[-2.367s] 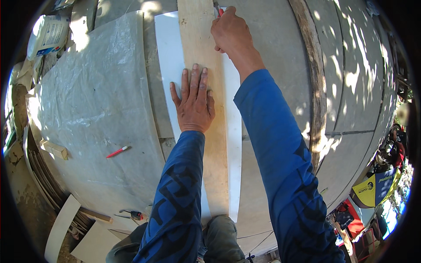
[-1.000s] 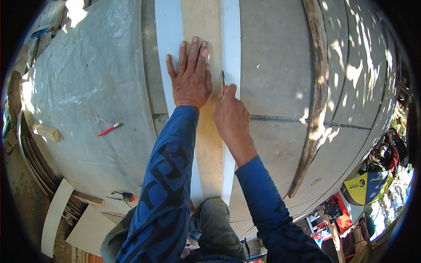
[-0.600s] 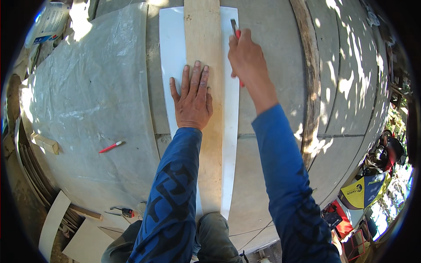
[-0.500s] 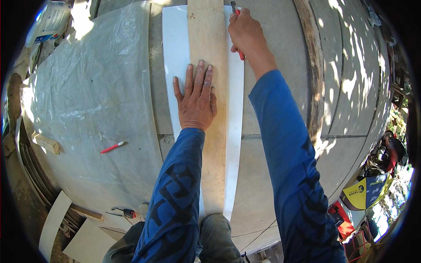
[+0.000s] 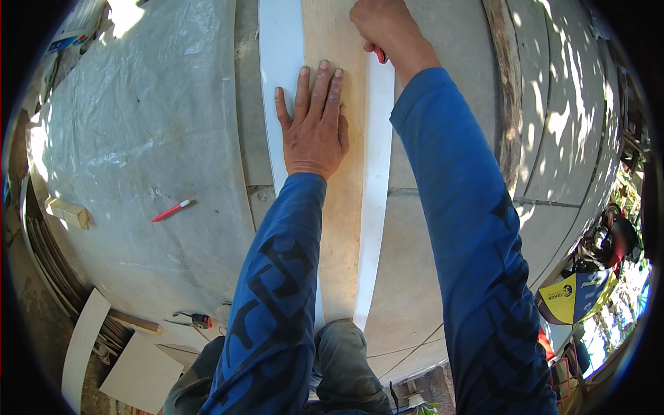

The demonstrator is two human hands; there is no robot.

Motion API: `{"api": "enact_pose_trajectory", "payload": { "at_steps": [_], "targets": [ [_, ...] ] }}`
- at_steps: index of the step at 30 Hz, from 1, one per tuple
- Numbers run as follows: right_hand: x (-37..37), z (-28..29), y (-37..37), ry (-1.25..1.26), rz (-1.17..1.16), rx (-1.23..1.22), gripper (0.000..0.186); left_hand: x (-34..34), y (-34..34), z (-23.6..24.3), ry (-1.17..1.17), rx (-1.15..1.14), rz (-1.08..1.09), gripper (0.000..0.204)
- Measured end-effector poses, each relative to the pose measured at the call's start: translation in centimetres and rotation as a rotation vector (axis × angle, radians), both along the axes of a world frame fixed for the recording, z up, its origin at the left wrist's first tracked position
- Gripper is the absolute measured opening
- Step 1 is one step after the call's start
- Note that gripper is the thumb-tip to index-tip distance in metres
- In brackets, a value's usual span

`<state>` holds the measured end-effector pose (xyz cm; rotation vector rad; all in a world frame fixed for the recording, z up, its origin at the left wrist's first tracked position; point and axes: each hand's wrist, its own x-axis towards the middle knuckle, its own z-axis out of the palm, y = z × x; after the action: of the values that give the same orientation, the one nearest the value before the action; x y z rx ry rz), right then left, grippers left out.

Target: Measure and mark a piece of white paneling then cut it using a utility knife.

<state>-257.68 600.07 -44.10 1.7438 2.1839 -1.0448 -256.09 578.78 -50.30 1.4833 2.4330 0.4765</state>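
Note:
A long plywood strip lies lengthwise on a narrow white sheet, whose edges show on both sides. My left hand presses flat on the strip, fingers spread and the outer ones reaching over the white sheet. Beyond it, at the top edge of the view, my right hand is closed round a red-handled utility knife at the strip's right edge. The knife's tip is out of sight now. My knee rests at the strip's near end.
A clear plastic sheet covers the concrete on the left, bearing a red marker and a wood block. White offcuts and a red-and-black tool lie lower left. A rough timber runs along the right.
The view has shifted, so most things sit higher in it. The right hand and knife have gone partly past the top edge. My left hand still lies flat on the plywood strip.

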Motion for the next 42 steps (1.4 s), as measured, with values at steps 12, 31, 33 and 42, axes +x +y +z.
{"api": "enact_pose_trajectory", "payload": {
  "at_steps": [12, 31, 33, 42],
  "targets": [
    [14.2, 1.8, -20.6, -0.212, 0.144, -0.086, 0.026, -0.2, -0.4, -0.5, 0.061, 0.017, 0.001, 0.056],
    [12.5, 0.1, -10.4, 0.159, -0.094, 0.043, 0.02, 0.0, -0.1, 0.2, 0.061, -0.068, 0.002, 0.053],
    [8.7, -0.8, -5.2, 0.178, -0.091, 0.078, 0.025, 0.3, 0.4, 0.6, 0.056, -0.043, 0.002, 0.053],
    [0.1, -3.8, 3.0, 0.042, 0.055, 0.077, 0.032, -0.3, -0.3, 0.5, 0.052, -0.064, 0.007, 0.054]
  ]
}}
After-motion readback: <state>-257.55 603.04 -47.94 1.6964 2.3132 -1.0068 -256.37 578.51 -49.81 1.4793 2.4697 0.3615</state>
